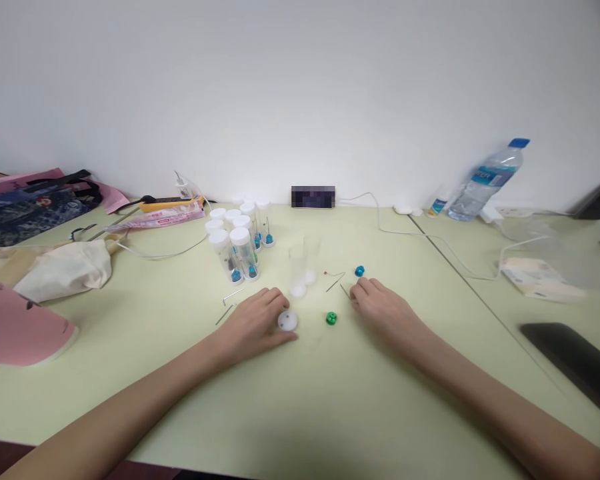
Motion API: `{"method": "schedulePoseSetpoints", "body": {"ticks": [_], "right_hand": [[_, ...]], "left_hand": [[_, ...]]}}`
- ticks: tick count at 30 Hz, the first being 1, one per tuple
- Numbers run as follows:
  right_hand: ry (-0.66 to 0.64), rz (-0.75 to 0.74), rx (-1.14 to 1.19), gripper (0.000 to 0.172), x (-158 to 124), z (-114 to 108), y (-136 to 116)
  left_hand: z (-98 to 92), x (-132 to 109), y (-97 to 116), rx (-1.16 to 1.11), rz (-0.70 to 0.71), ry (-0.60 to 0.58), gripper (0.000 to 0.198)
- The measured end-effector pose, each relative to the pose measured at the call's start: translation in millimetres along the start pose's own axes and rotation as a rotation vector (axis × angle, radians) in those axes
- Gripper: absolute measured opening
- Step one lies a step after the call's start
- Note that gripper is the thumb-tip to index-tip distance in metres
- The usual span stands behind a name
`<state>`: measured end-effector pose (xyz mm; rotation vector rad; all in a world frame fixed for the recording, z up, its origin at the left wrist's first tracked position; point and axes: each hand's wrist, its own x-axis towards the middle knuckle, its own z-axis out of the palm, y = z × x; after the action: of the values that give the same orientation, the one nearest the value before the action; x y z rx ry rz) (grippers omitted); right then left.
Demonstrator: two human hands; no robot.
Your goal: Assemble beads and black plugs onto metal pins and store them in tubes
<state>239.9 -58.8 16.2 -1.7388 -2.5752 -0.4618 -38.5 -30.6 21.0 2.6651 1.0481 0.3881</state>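
"From where you stand, how are the hands placed?"
"Left hand: fingers and thumb spread apart, a white cap lying between them, midway along the worktop. Right hand: fingers bunched at one end of a thin metal rod; whether they grip it, I cannot tell."
"And the remaining parts?"
"Green piece: between the hands. Blue piece: just beyond the right fingers, toward the worktop's back edge. Two clear tubes: upright, beyond the cap. Capped tubes: grouped nearer the left edge."
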Motion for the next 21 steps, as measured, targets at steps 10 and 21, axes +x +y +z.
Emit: {"method": "schedulePoseSetpoints", "body": {"ticks": [10, 21], "right_hand": [[-0.050, -0.079, -0.117, 0.035, -11.1, -21.6, -8.6], [0.090, -0.101, 0.114, 0.018, -7.5, -43.4, 8.4]], "left_hand": [[6.5, 0.7, 12.9, 0.213, 0.294, 0.265, 0.030], [41.8, 42.8, 37.5, 0.306, 0.380, 0.327, 0.021]]}}
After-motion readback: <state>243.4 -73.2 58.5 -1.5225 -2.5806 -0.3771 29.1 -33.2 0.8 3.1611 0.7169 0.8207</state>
